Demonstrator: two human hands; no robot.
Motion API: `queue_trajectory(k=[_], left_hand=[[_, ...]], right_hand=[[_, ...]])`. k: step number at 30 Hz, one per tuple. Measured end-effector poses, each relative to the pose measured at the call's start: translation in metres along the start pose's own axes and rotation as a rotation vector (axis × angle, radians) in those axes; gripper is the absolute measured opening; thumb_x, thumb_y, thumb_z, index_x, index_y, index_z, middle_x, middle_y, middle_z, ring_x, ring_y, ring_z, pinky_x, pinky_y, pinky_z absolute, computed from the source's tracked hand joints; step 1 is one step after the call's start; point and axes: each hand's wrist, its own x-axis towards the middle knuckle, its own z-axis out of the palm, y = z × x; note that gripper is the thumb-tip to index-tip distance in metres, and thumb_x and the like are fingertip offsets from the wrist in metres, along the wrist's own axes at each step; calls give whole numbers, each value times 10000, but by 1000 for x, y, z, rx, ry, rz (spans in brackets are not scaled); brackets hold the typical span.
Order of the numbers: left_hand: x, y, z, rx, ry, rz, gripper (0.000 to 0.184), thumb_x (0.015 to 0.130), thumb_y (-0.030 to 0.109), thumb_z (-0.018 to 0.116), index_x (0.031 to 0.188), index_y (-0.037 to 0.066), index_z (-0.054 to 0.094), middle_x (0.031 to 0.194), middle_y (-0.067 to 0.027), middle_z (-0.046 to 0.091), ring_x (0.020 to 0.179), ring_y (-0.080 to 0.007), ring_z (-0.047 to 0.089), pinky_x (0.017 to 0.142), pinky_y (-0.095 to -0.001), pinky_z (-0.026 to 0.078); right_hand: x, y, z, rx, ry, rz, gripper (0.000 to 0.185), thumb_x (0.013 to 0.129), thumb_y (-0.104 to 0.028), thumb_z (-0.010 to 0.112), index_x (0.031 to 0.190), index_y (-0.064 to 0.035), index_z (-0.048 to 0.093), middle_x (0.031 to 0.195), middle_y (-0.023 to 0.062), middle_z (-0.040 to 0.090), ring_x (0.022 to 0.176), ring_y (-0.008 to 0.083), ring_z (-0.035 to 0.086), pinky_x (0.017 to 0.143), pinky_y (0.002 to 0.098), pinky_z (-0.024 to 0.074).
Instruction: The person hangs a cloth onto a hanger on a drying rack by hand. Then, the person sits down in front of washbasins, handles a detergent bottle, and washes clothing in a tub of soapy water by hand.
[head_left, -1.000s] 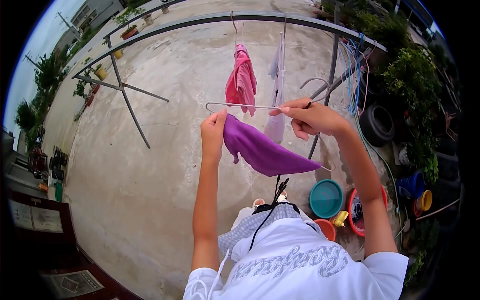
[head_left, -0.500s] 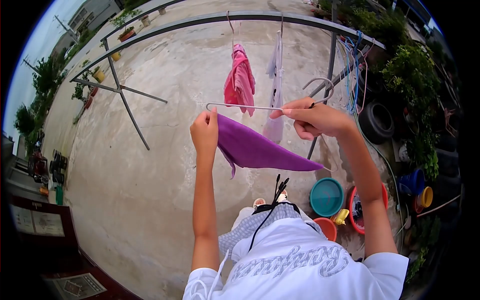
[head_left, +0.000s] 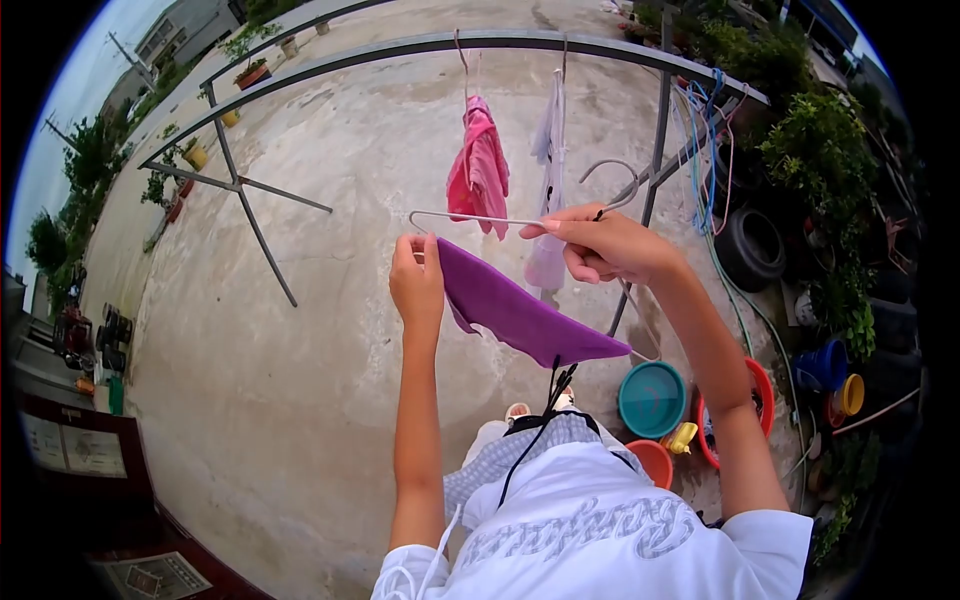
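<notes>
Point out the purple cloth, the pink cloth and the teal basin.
Purple cloth [head_left: 525, 318], head view: middle of its fabric.
Pink cloth [head_left: 480, 165], head view: its hanging middle.
Teal basin [head_left: 652, 401], head view: inside.

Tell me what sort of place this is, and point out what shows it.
Probably an outdoor yard at a home: a metal drying rack with pink cloth hanging from it stands on bare paved ground, with potted plants beyond.

Concrete yard [head_left: 260, 390] under pale sky [head_left: 80, 88], leafy shrubs [head_left: 830, 150] alongside
</notes>
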Motion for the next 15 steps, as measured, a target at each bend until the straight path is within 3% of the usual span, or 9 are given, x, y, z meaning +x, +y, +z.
queue_trajectory(k=[2,3,6,7,9,12,15], left_hand=[[-15,-13,9,-50,75,81,208,822,232,566,866,36,512,759,-63,548,678,-214,529,619,-326,418],[-28,-14,7,-68,-49,10,200,803,205,586,895,51,498,836,-59,534,758,-206,526,648,-319,414],[-76,-9,1,-369,-633,-54,152,787,142,603,797,31,500,707,-32,552,680,-132,542,596,-274,409],[-95,-10,1,-371,-806,-44,159,779,142,607,818,29,502,745,-45,556,724,-164,549,632,-286,419],[-128,0,0,-325,-898,133,206,756,168,635,833,27,506,795,-75,561,767,-230,549,677,-317,427],[-143,9,-1,-207,-812,247,253,728,184,658,875,27,524,897,-97,569,863,-251,546,743,-342,429],[-144,13,4,-89,-502,296,197,703,141,651,816,41,523,811,-88,563,789,-273,532,694,-365,402]], right_hand=[[8,0,3,56,29,-5,371,925,-273,390,1149,-5,516,435,-17,408,331,29,228,330,193,176],[13,0,4,83,45,-7,370,925,-272,389,1149,-6,516,439,-19,411,328,26,225,327,190,174],[25,-2,6,159,100,-27,369,922,-278,393,1148,-13,517,454,-25,426,321,14,219,315,180,165],[27,-4,8,171,113,-43,370,920,-279,396,1151,-15,514,457,-28,428,320,10,220,312,177,164],[34,-7,13,195,128,-72,372,917,-281,401,1157,-18,509,461,-33,431,316,2,222,305,172,161],[43,-14,25,216,153,-119,373,914,-278,405,1167,-20,498,460,-39,417,316,1,218,303,168,164],[57,-18,32,241,114,-186,378,891,-251,416,1171,-1,466,487,-28,420,352,14,240,329,176,179]])
